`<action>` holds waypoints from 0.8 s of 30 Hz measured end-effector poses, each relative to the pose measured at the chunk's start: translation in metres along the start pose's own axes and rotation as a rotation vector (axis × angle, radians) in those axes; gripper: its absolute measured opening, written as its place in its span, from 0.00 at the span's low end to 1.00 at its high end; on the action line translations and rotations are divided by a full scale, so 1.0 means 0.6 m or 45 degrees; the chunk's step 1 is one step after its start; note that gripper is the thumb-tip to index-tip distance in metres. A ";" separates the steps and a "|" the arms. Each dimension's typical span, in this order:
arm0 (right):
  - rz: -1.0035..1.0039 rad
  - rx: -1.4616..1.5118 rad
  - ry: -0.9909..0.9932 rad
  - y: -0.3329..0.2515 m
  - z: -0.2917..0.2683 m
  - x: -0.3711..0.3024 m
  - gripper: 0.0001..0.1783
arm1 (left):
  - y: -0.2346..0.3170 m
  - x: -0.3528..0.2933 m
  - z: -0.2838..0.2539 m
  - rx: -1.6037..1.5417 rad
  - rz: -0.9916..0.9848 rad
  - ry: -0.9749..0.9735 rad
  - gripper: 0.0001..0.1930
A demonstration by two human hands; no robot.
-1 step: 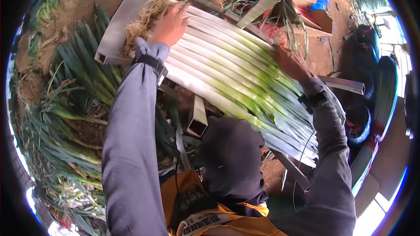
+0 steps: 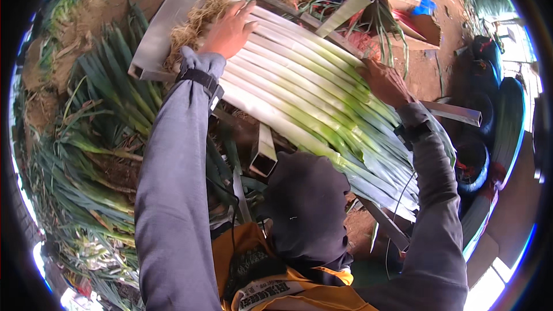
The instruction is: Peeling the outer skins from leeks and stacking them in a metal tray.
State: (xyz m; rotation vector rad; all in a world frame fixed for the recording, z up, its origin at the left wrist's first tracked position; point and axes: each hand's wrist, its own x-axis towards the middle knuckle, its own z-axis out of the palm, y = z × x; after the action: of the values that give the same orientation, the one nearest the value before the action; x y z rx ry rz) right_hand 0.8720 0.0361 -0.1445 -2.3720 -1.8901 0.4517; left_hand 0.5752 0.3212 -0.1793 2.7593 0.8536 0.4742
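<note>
The leeks (image 2: 288, 75) lie across a metal rack (image 2: 385, 226), roots toward the plate (image 2: 175, 16) on its left edge; brown soil (image 2: 425, 75) stretches beyond the right hand (image 2: 386, 83), which curls at the row's far edge, grip hidden. The left hand (image 2: 228, 30), loosely open, rests on white stalks. Perhaps ten leeks, two square posts (image 2: 347, 11), one plate.

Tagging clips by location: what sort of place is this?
Probably a produce-handling spot, perhaps on a farm: a row of leek-like stalks lies on a metal frame, a leafy heap fills the left side, and bare earth shows as the floor.
</note>
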 end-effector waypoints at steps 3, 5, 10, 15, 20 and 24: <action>-0.486 -0.281 0.546 -0.019 -0.003 -0.001 0.26 | -0.012 -0.007 -0.030 -0.188 0.194 0.155 0.24; -0.555 -0.166 0.571 -0.073 -0.030 -0.023 0.25 | -0.006 -0.035 -0.060 -0.414 -0.112 0.019 0.19; -0.495 0.415 -0.120 -0.178 -0.015 -0.078 0.18 | -0.021 -0.124 -0.091 -0.270 -0.211 0.129 0.10; -0.652 0.506 -0.425 -0.220 0.033 -0.102 0.20 | -0.032 -0.163 -0.064 -0.265 -0.353 -0.005 0.10; -0.454 0.650 -0.498 -0.220 0.055 -0.103 0.14 | -0.045 -0.148 -0.064 -0.547 -0.543 -0.215 0.10; -0.668 0.751 -0.502 -0.245 0.066 -0.092 0.13 | -0.122 -0.183 -0.022 -0.711 -0.586 -0.082 0.13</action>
State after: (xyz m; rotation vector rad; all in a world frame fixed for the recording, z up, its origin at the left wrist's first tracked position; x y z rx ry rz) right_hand 0.7122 0.0130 -0.1369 -1.4279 -2.0365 1.2665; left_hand 0.4474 0.3187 -0.2147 1.9888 1.0994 0.4455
